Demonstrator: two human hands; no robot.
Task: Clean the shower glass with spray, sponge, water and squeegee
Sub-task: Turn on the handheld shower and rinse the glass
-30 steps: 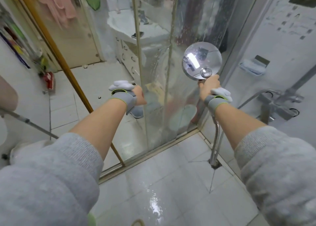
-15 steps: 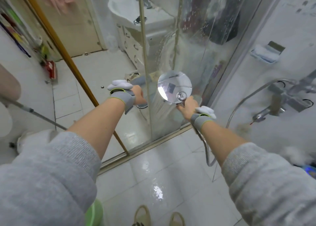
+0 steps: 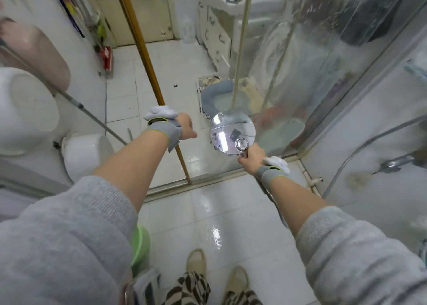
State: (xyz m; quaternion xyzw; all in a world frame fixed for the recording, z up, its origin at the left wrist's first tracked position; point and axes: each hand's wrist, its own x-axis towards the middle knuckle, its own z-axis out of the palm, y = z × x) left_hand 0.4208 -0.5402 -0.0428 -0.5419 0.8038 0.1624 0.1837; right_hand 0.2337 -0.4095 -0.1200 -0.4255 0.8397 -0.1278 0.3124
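At the bottom edge, two feet in tan slippers [image 3: 238, 279] stand on the wet white floor tiles [image 3: 208, 210], with a green basin [image 3: 140, 242] partly hidden under the left sleeve. Both forearms extend forward from grey sleeves, each wrist carrying a grey strap with a white device. The right hand [image 3: 251, 158] has its fingers curled round the chrome handle of the shower head [image 3: 232, 132], whose round mirrored back faces the camera; the head is held low, close to the bottom of the shower glass [image 3: 288, 73], and its metal hose [image 3: 275, 203] runs down under the right forearm. Whether water is flowing cannot be told. The left hand [image 3: 184, 129] is at the edge of the glass door beside the gold-coloured frame [image 3: 147, 69]; its fingers are turned away from the camera, so their state cannot be told, nor whether they grip anything. The glass is streaked and cloudy with wet film, and the floor track runs below it. Through the glass, a toilet with a grey seat cover [image 3: 215, 94] is visible, and further back a white vanity cabinet [image 3: 219, 27]. At right, a chrome tap [image 3: 397, 162] is fixed to the shower wall.
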